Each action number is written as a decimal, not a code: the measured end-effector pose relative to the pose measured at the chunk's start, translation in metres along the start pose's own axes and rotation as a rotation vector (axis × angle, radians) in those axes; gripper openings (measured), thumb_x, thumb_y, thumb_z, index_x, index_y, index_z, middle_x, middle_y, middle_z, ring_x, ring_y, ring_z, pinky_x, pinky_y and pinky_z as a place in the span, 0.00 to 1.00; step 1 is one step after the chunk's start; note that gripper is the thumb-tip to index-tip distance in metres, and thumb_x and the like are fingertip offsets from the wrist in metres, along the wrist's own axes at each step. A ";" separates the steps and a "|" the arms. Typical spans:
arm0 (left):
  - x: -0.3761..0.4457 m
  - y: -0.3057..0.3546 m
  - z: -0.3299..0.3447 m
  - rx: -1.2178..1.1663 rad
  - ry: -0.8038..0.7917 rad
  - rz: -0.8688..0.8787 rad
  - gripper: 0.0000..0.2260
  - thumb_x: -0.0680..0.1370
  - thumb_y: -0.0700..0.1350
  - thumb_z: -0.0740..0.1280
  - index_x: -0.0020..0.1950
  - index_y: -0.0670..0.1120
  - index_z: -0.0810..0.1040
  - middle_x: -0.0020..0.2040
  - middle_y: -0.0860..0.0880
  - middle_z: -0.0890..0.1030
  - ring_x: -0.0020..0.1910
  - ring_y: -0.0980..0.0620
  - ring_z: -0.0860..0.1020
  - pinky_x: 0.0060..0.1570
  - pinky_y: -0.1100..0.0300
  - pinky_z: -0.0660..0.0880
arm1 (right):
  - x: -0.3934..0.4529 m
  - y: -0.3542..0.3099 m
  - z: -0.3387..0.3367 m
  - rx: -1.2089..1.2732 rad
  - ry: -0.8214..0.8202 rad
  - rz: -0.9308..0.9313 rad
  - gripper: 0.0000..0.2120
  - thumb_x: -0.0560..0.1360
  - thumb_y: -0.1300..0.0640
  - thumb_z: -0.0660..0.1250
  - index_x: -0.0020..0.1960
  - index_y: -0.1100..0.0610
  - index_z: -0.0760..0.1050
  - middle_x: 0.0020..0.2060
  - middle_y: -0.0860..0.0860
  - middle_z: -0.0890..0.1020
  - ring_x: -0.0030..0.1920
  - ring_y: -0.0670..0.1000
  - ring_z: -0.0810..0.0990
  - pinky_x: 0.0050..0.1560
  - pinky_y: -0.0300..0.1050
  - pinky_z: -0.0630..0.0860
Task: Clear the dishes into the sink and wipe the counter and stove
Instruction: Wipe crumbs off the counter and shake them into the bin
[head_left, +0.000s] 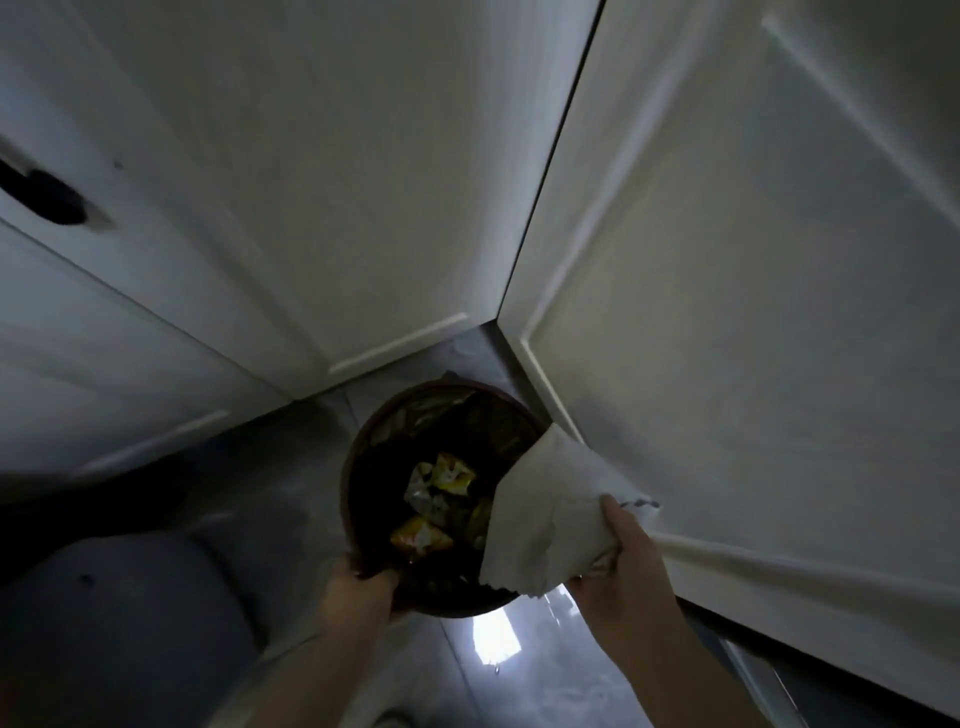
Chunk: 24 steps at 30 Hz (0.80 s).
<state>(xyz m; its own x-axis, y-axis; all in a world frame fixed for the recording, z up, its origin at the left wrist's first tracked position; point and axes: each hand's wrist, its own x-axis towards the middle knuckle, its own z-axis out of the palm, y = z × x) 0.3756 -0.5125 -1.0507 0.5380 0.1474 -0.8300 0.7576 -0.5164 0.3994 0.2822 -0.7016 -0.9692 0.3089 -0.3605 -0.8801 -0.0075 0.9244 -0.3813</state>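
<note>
I look straight down at a round dark-brown trash bin (363, 452) on the grey floor, in the corner between white cabinets. Crumpled yellow and silver wrappers (439, 486) lie inside it. My left hand (363, 587) grips the bin's near rim. My right hand (618, 561) holds a crumpled white paper towel (545, 514) over the bin's right edge. The towel hides part of the rim.
White cabinet doors (311, 208) rise on the left and ahead, and an open white door (727, 364) stands close on the right. A black handle (47, 197) shows at far left. The tiled floor (291, 499) has a bright reflection near my forearms.
</note>
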 end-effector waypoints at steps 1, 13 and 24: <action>0.005 -0.001 0.003 -0.047 -0.009 -0.011 0.17 0.68 0.35 0.69 0.57 0.37 0.74 0.44 0.42 0.78 0.41 0.42 0.77 0.40 0.53 0.78 | 0.005 0.000 -0.001 -0.012 -0.004 0.006 0.19 0.79 0.53 0.59 0.68 0.60 0.69 0.60 0.57 0.79 0.58 0.57 0.78 0.49 0.51 0.76; 0.023 0.007 0.015 -0.046 -0.091 -0.015 0.30 0.71 0.46 0.73 0.69 0.40 0.65 0.67 0.39 0.71 0.63 0.39 0.73 0.61 0.43 0.72 | 0.025 0.002 0.013 0.033 -0.066 0.029 0.15 0.80 0.52 0.57 0.62 0.59 0.72 0.51 0.56 0.83 0.52 0.55 0.80 0.47 0.52 0.79; -0.094 0.046 -0.002 1.074 -0.262 1.398 0.45 0.58 0.49 0.73 0.74 0.49 0.62 0.75 0.54 0.62 0.73 0.55 0.60 0.73 0.55 0.53 | -0.039 -0.010 0.049 0.102 -0.043 0.042 0.23 0.78 0.50 0.58 0.69 0.63 0.66 0.62 0.63 0.75 0.56 0.61 0.77 0.45 0.53 0.80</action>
<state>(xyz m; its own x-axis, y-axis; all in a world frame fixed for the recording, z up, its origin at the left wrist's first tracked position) 0.3604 -0.5489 -0.9534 0.3589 -0.9105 -0.2054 -0.7756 -0.4134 0.4770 0.3173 -0.6909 -0.9168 0.3511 -0.3176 -0.8808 0.0747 0.9472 -0.3118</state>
